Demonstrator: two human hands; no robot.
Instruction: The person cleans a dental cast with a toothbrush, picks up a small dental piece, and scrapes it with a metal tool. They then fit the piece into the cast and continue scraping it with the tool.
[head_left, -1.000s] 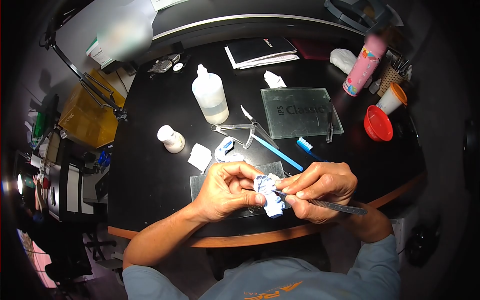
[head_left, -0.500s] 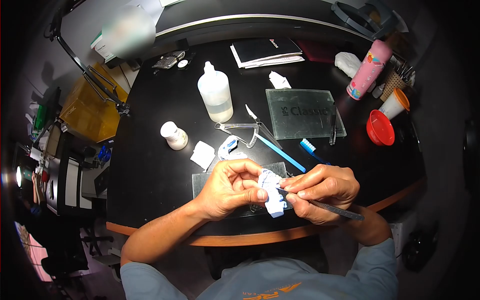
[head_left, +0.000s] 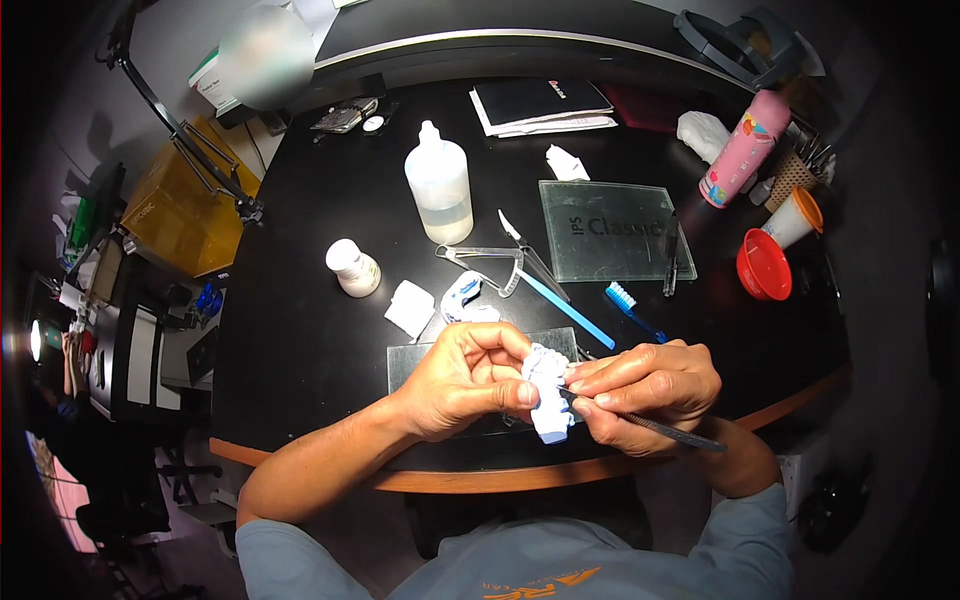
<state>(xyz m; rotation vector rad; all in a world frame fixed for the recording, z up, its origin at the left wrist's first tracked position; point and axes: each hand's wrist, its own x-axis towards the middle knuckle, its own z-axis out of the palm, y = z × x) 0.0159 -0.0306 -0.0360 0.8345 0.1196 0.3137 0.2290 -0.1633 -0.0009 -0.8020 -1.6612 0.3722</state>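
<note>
Near the front edge of the table, my left hand (head_left: 462,388) pinches a pale bluish-white dental cast (head_left: 550,422) between thumb and fingers. My right hand (head_left: 655,395) is closed pen-like around a slim dark-handled carving tool (head_left: 675,433). The tool's tip meets or nearly meets the right side of the cast; the fingers partly hide it. Beneath my hands lies a small glass slab (head_left: 403,362). Just beyond my left hand rests another blue-and-white dental cast (head_left: 462,297), beside a folded white tissue (head_left: 410,308).
A clear measuring gauge (head_left: 508,272), a blue-handled knife (head_left: 572,312) and a blue toothbrush (head_left: 622,298) lie past my hands. Farther back are a large squeeze bottle (head_left: 438,185), a small white bottle (head_left: 353,268) and a glass plate (head_left: 610,245). At right sits a red bowl (head_left: 765,268).
The whole view has shifted slightly. Both hands keep their grips, and the tool stays at the right side of the cast, its handle end a little lower.
</note>
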